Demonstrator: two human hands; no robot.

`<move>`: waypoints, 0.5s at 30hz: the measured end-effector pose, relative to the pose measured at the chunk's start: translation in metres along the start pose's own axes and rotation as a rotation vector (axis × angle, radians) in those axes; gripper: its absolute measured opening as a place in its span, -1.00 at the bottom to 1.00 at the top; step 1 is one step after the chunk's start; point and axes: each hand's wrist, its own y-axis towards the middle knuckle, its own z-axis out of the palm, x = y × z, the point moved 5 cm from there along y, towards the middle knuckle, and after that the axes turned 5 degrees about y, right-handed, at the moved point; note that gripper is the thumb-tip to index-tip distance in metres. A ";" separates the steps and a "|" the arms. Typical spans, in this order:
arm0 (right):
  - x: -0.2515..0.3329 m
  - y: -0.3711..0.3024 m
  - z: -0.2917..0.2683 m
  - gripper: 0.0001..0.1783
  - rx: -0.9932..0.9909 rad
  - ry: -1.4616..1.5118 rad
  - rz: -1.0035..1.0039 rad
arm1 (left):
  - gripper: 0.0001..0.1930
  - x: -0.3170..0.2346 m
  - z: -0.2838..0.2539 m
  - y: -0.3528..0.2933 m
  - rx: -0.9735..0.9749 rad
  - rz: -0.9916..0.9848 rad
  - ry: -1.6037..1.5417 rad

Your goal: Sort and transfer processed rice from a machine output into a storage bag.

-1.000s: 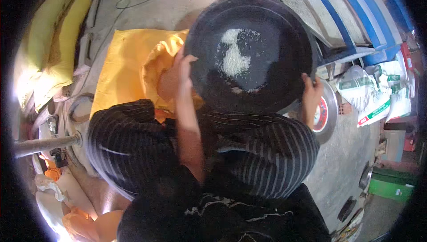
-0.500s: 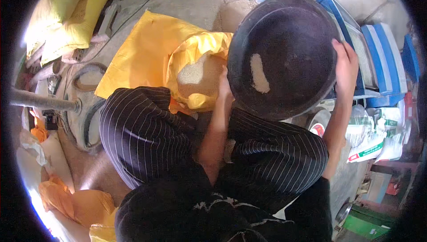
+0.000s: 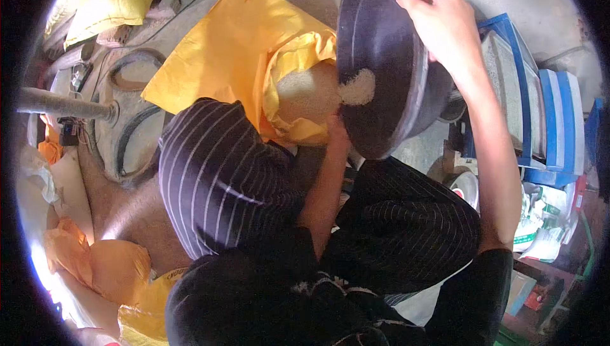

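A large black basin [image 3: 381,34] is tipped steeply to the left over an open yellow sack [image 3: 297,54]. My right hand [image 3: 445,25] grips its raised right rim, thumb over the edge. Low on the basin's left side, my left hand [image 3: 338,133] holds the rim beside the sack's mouth; its fingers are partly hidden. A small patch of pale grain, like rice [image 3: 359,87], lies in the basin and reaches the lowered rim. More pale grain [image 3: 305,95] fills the rolled-down mouth of the sack, which stands before my knees.
Blue-framed boxes or panels [image 3: 524,98] stand at the right, with white and green plastic packages [image 3: 540,219] nearer. A metal pole [image 3: 67,103] and round-rimmed base are at the left. Full yellow sacks [image 3: 114,9] lie far left; orange bags [image 3: 105,260] sit near left.
The basin has gone from lying nearly flat to steeply tilted left, its right rim lifted by my right hand. The grain patch inside has slid to the rim beside the sack.
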 end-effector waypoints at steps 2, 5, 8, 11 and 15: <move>-0.003 -0.007 -0.005 -0.61 -0.012 -0.061 0.007 | -0.55 0.008 0.024 -0.012 0.114 0.033 -0.079; 0.006 -0.007 0.007 -0.65 0.021 -0.023 -0.004 | -0.57 0.006 0.011 -0.024 0.092 -0.059 -0.006; 0.042 -0.028 0.011 -0.68 0.109 -0.015 -0.105 | -0.58 0.026 0.003 -0.009 0.164 -0.040 -0.107; 0.046 -0.017 0.020 -0.69 0.064 -0.101 -0.246 | -0.58 0.054 -0.020 0.004 0.214 -0.016 -0.205; 0.062 -0.045 0.005 -0.57 0.048 0.023 -0.377 | -0.57 0.064 0.003 0.027 0.503 -0.111 -0.453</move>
